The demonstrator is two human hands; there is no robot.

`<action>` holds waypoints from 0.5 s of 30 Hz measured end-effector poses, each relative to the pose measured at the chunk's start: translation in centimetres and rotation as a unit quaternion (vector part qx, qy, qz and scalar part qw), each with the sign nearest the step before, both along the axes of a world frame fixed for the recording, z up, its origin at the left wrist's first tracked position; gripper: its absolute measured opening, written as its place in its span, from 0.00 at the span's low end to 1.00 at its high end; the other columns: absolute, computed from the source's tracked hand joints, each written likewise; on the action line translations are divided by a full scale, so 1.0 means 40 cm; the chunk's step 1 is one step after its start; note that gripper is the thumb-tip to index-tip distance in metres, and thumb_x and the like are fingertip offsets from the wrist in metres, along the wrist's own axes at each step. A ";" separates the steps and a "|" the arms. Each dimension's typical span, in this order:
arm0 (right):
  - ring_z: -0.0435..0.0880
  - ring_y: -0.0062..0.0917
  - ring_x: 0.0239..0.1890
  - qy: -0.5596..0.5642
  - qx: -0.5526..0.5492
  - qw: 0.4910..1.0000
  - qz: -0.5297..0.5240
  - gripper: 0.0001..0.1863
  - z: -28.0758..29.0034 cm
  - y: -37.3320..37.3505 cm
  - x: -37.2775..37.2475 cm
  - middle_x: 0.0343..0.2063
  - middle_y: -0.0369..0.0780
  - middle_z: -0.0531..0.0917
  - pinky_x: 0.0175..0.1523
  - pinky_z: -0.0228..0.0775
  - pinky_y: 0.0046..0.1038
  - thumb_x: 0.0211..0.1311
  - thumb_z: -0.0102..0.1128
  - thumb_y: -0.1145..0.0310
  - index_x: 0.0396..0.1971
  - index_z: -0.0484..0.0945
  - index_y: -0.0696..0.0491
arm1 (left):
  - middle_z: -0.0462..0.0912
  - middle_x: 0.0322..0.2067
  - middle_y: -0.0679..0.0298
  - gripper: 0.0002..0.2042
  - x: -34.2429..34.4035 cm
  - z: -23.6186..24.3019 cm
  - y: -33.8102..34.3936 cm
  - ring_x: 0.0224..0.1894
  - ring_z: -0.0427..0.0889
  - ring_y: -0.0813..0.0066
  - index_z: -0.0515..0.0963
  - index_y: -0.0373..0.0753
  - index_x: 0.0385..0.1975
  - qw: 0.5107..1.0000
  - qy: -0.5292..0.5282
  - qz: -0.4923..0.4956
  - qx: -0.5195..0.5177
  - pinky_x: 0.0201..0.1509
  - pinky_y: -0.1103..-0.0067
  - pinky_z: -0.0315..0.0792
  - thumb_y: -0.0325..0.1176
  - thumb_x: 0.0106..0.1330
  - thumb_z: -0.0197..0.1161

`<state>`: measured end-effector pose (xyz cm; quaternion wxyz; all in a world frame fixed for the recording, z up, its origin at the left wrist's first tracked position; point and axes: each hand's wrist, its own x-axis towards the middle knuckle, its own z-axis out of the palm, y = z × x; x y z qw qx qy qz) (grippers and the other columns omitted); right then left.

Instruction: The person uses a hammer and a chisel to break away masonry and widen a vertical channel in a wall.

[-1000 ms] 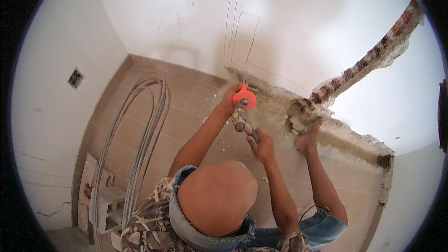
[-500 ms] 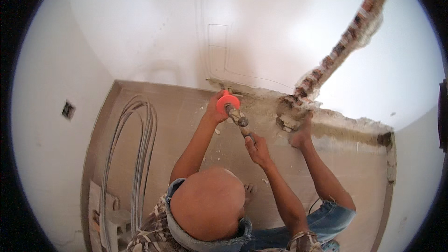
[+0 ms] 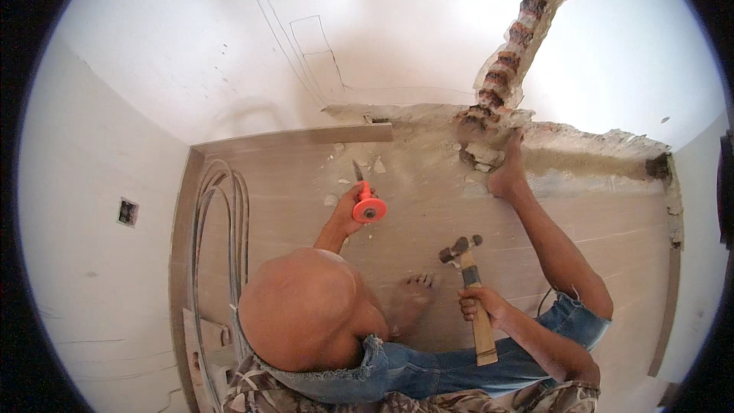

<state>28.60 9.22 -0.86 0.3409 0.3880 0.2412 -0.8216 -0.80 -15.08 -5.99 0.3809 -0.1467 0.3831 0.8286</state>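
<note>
A red-guarded chisel (image 3: 368, 209) is gripped by left hand (image 3: 345, 214), wooden-handled hammer (image 3: 472, 276) by right hand (image 3: 485, 304); smooth floor (image 3: 413, 229) is seen between, crumbled wall edge (image 3: 589, 138) far.

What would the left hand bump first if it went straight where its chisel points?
Probably the brown skirting board, with the chisel in the left hand touching first, though depth is hard to judge.

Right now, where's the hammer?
In the head view, the hammer is right of centre, below the middle, gripped in the right hand, with the left foot just to its left.
</note>
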 end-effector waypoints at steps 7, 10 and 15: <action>0.62 0.13 0.14 -0.013 -0.012 1.000 -0.001 0.08 -0.004 -0.004 0.003 0.13 0.28 0.64 0.19 0.58 0.18 0.60 0.51 0.68 0.23 0.63 0.47 | 0.77 0.26 0.62 0.13 -0.112 -0.089 -0.206 0.29 0.78 0.72 0.71 0.35 0.39 0.752 0.350 -0.024 -0.557 0.31 0.77 0.73 0.37 0.62 0.51; 0.63 0.14 0.14 -0.008 -0.023 1.000 0.011 0.08 0.002 -0.003 -0.018 0.13 0.28 0.64 0.20 0.59 0.19 0.60 0.51 0.69 0.24 0.63 0.47 | 0.77 0.26 0.63 0.13 -0.155 -0.088 -0.229 0.28 0.78 0.72 0.71 0.36 0.41 0.578 0.407 -0.029 -0.707 0.30 0.77 0.73 0.36 0.61 0.51; 0.63 0.14 0.14 0.005 -0.041 0.999 0.014 0.06 -0.037 -0.002 -0.002 0.13 0.29 0.65 0.20 0.61 0.20 0.59 0.50 0.70 0.25 0.64 0.48 | 0.78 0.27 0.63 0.15 -0.241 -0.253 -0.201 0.27 0.78 0.73 0.70 0.36 0.44 0.590 0.462 -0.119 -0.651 0.28 0.77 0.72 0.35 0.60 0.51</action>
